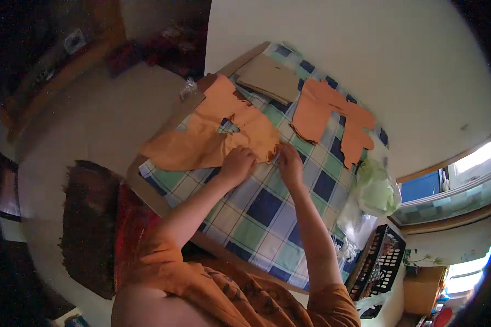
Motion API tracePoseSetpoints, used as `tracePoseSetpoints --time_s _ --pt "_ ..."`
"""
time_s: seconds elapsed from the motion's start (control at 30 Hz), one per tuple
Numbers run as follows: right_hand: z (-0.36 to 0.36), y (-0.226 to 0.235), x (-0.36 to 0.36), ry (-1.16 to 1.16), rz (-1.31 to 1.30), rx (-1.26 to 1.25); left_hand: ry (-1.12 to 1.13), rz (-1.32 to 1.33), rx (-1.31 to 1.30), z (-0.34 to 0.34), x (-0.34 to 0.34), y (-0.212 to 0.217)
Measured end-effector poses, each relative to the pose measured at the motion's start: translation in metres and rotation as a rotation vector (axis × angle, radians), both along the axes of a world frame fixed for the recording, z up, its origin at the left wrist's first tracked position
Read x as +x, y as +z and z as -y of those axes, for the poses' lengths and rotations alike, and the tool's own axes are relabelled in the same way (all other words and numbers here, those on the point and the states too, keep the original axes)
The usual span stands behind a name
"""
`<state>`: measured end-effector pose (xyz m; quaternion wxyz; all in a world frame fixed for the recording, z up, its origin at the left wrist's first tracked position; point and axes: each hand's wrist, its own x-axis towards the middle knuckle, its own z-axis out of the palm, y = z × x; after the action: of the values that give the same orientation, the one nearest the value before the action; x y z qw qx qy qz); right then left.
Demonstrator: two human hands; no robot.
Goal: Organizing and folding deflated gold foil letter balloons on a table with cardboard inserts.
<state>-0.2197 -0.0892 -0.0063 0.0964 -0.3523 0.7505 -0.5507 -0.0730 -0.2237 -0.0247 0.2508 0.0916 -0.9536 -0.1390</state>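
Observation:
A large orange sheet, paper-like with creases and ragged edges, lies across the far left part of the table; the checked cloth shows through a hole in its middle. On its near edge my left hand has curled fingers gripping the material. My right hand pinches the sheet's right edge, where the fingertips are partly hidden. Beyond it, to the right, sits an orange cut-out piece with rounded lobes. A folded stack of brown cardboard rests at the table's far side.
A blue, green and white checked cloth covers the table. Pale green and clear plastic bags sit at its right edge, beside a black plastic crate. A white wall rises behind; a dark brown mat lies left.

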Motion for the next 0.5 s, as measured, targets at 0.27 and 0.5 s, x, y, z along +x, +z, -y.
tracePoseSetpoints --time_s 0.27,0.5 --pt "0.023 -0.002 -0.01 0.003 -0.577 0.051 0.091 0.1 0.228 0.01 -0.016 0.003" --pt "0.035 -0.01 0.01 -0.014 -0.788 -0.036 0.156 -0.287 1.229 0.068 -0.044 -0.05"
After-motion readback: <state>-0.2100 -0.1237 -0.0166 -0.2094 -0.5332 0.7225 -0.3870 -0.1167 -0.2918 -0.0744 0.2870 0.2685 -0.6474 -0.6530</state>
